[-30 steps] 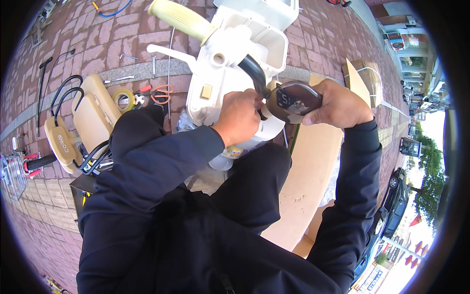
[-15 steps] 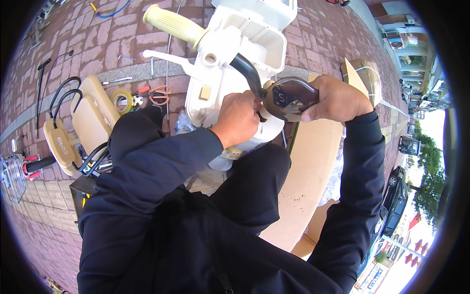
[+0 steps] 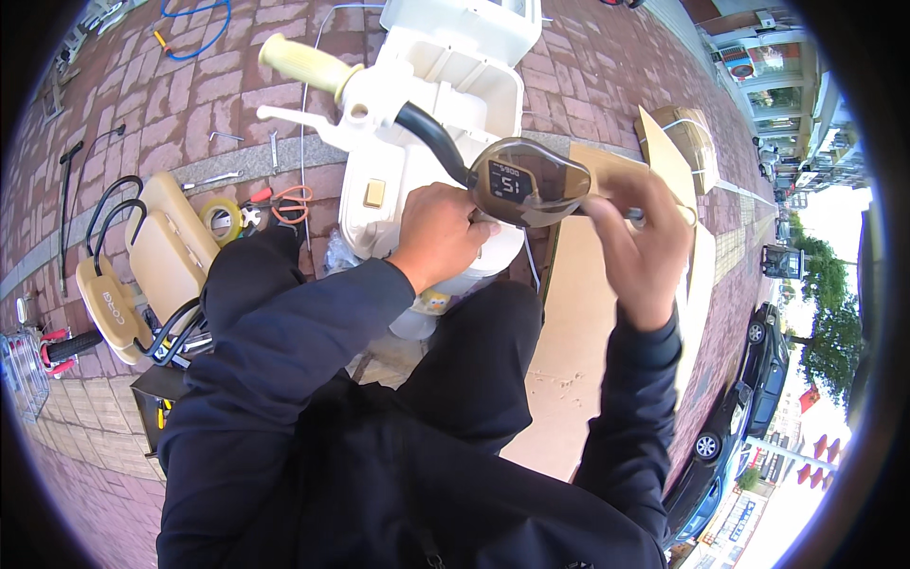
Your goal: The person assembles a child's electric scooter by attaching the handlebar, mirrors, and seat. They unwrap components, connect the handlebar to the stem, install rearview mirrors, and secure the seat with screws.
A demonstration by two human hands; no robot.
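A cream-white scooter front body (image 3: 417,114) with a black handlebar (image 3: 431,137) and a yellow grip (image 3: 299,64) stands in front of me. A dark oval display unit (image 3: 531,180) with a lit screen sits at the bar's middle. My left hand (image 3: 438,235) is closed against the body just under the display's left end. My right hand (image 3: 645,251) wraps around the right side of the handlebar beside the display, with its thumb on the display's edge.
A cream seat part with black rails (image 3: 142,266) lies at left on the brick paving. Yellow tape roll (image 3: 220,216), orange-handled pliers (image 3: 289,201) and small tools lie nearby. Flat cardboard (image 3: 588,332) lies at right, and cars (image 3: 763,365) are parked beyond.
The view has closed in on the handlebar. My right hand slid off the display toward the right side of the bar, uncovering the lit screen. My left hand stayed by the body.
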